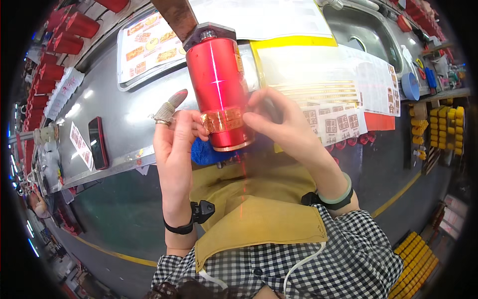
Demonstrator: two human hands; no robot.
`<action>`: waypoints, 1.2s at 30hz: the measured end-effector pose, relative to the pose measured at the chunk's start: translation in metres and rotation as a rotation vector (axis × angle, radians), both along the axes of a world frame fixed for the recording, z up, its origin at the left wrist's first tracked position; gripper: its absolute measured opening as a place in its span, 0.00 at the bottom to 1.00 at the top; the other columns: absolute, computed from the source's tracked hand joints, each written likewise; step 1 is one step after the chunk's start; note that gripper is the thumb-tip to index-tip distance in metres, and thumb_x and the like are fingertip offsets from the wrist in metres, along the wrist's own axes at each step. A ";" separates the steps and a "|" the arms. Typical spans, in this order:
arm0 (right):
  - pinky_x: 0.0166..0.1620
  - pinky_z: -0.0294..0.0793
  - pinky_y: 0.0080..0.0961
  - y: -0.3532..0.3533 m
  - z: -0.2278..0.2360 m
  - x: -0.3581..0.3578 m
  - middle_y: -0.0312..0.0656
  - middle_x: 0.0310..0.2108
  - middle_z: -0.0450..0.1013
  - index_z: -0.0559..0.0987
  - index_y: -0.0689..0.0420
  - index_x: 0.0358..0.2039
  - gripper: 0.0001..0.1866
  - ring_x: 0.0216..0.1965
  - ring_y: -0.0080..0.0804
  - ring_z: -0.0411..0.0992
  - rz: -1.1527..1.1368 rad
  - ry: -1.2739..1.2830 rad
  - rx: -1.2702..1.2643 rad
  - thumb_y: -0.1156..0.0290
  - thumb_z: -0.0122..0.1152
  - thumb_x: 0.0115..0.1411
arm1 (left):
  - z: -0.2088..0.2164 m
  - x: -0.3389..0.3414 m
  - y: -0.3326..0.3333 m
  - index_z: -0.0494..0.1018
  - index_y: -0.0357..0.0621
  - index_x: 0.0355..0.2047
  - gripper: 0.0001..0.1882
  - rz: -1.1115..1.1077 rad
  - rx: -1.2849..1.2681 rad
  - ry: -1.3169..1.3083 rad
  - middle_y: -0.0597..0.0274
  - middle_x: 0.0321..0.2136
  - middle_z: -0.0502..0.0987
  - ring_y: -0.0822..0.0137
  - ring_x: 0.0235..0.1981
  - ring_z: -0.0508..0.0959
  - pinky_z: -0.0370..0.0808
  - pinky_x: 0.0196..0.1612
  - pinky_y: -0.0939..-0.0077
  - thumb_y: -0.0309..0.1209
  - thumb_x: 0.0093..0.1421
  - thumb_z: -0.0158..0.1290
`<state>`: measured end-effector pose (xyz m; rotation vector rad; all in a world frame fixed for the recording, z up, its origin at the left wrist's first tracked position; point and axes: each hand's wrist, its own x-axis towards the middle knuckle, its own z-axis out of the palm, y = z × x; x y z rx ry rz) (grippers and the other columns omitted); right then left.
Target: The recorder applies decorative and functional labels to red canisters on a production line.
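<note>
A shiny red metallic cylinder tilts toward me, its upper end fixed to a metal bracket. A gold label with raised patterning lies across its lower part. My left hand pinches at the label's left end with thumb and fingertips. Its index finger, wrapped in a grey finger sleeve, sticks out and away. Beside the cylinder's right side, my right hand has thumb and index finger apart, the thumb tip touching the label's right end. Its other fingers are mostly hidden.
A tray with printed label sheets lies left on the metal bench. Near its front edge are a phone and a narrow label strip. Gold strips and label sheets lie right, before a sink. Red cups line the left.
</note>
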<state>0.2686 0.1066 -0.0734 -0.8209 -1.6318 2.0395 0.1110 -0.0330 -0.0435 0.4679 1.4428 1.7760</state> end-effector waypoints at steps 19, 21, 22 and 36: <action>0.36 0.66 0.16 0.002 0.003 -0.001 0.29 0.30 0.69 0.78 0.60 0.42 0.12 0.31 0.14 0.64 0.030 -0.045 -0.024 0.69 0.68 0.62 | 0.013 0.017 0.006 0.63 0.33 0.64 0.26 -0.040 0.065 0.134 0.64 0.40 0.73 0.74 0.44 0.76 0.75 0.52 0.77 0.16 0.66 0.53; 0.36 0.66 0.16 0.001 0.003 -0.001 0.29 0.29 0.69 0.78 0.60 0.42 0.12 0.31 0.14 0.64 0.032 -0.034 -0.018 0.69 0.68 0.62 | 0.013 0.021 0.009 0.62 0.33 0.66 0.28 -0.054 0.088 0.146 0.64 0.39 0.73 0.75 0.44 0.75 0.73 0.53 0.78 0.17 0.67 0.53; 0.36 0.66 0.16 0.001 0.004 -0.001 0.29 0.29 0.68 0.78 0.60 0.42 0.12 0.31 0.14 0.64 0.028 -0.034 -0.026 0.69 0.68 0.62 | 0.014 0.022 0.010 0.62 0.33 0.66 0.27 -0.050 0.088 0.161 0.65 0.39 0.73 0.75 0.44 0.75 0.73 0.52 0.79 0.17 0.67 0.52; 0.34 0.64 0.15 0.000 0.001 -0.002 0.28 0.28 0.67 0.77 0.59 0.41 0.12 0.29 0.13 0.62 0.023 -0.025 -0.028 0.67 0.68 0.63 | -0.001 0.012 0.002 0.60 0.35 0.67 0.29 0.081 -0.028 0.239 0.63 0.41 0.74 0.75 0.42 0.76 0.76 0.50 0.79 0.16 0.66 0.54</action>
